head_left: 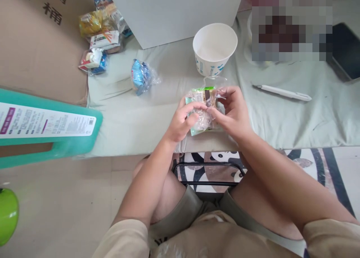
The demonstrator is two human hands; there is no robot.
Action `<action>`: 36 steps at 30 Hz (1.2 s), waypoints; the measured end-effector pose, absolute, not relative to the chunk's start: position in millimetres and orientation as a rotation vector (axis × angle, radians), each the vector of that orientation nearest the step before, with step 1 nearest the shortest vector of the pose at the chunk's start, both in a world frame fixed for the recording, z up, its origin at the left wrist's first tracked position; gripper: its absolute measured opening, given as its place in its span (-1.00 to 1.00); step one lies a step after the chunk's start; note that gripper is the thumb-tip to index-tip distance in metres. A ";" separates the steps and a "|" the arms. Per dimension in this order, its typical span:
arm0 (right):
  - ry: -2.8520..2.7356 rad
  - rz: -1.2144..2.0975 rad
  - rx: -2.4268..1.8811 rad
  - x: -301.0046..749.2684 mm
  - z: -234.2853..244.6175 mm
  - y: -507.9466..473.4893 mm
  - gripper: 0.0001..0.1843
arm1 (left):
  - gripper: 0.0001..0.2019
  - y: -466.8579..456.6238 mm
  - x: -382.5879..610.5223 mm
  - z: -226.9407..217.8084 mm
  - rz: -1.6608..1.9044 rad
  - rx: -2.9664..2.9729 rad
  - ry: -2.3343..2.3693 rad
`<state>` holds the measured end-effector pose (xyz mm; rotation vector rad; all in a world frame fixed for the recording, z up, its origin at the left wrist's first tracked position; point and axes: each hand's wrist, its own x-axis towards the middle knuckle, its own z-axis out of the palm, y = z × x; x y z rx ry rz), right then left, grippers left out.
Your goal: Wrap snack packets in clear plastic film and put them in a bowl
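Near the front edge of the cloth-covered surface, both hands are on a small snack packet (204,95) with a pale green and clear wrapper. My left hand (184,119) grips its left side, with the thumb and forefinger on crinkled clear plastic. On the right, my right hand (234,113) pinches the same clear plastic between thumb and fingers. The fingertips of the two hands almost meet over the packet. Just beyond it stands an upright white paper bowl (215,44) with blue print. Whether the wrapper is torn cannot be seen.
A blue wrapped packet (140,76) lies to the left, with several packaged snacks (105,40) behind it. A white utility knife (282,92) and a dark phone (347,50) lie right. A white box (180,14) stands behind; a green carton (95,126) is at left.
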<state>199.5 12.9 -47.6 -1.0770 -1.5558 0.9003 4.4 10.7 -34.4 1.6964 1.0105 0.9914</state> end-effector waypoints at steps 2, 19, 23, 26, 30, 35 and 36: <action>-1.552 0.835 -1.101 200.6 -50.0 15.5 -0.49 | -0.42 8.2 5.3 -37.2 0.925 1.762 0.993; -1.837 0.478 -1.002 199.7 -40.1 12.6 -0.77 | -0.56 8.4 15.7 -44.2 0.980 1.907 1.293; -1.782 0.475 -1.116 224.2 -35.3 22.3 -0.69 | -0.70 14.3 7.2 -44.0 1.162 1.836 1.354; -1.641 0.218 -1.533 261.4 -41.7 28.6 -0.60 | -0.69 18.1 -0.4 -42.4 1.255 1.771 1.358; -1.579 0.175 -1.738 313.9 -54.8 23.6 -0.63 | -0.65 19.6 -3.9 -40.1 1.302 1.694 1.377; -1.652 0.194 -1.911 330.1 -46.3 9.1 -0.95 | -0.67 21.1 1.9 -40.6 1.359 1.613 1.378; -1.652 0.205 -1.918 324.3 -41.8 7.1 -0.92 | -0.68 21.5 4.1 -40.6 1.366 1.606 1.377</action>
